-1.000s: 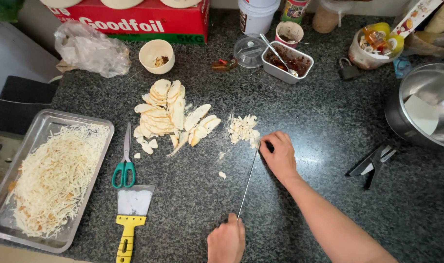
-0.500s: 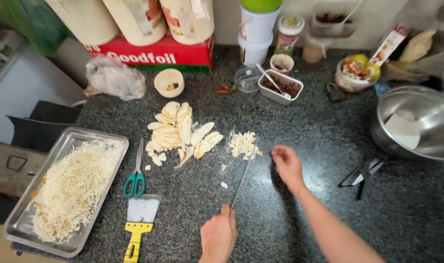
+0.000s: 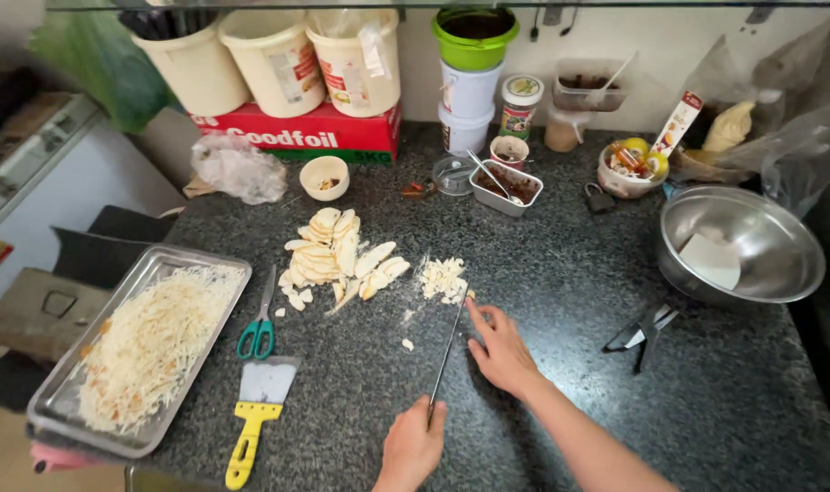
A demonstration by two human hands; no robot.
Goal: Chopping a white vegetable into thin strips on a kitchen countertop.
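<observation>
At the bottom edge, my left hand [image 3: 413, 446] is partly cut off, its grip clenched on the knife [image 3: 447, 351] handle, which it hides. My right hand [image 3: 499, 346] lies open, fingers on the blade near its tip, beside one chopped pile [image 3: 442, 278]. Left on the bench [image 3: 560, 273] lie slices [image 3: 333, 255], one scissors [image 3: 260, 319], one scraper [image 3: 255, 415], one tray [image 3: 142, 346].

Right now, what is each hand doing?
Left hand: closed around the handle of the knife.
Right hand: open, fingers resting by the blade tip, holding nothing.
</observation>
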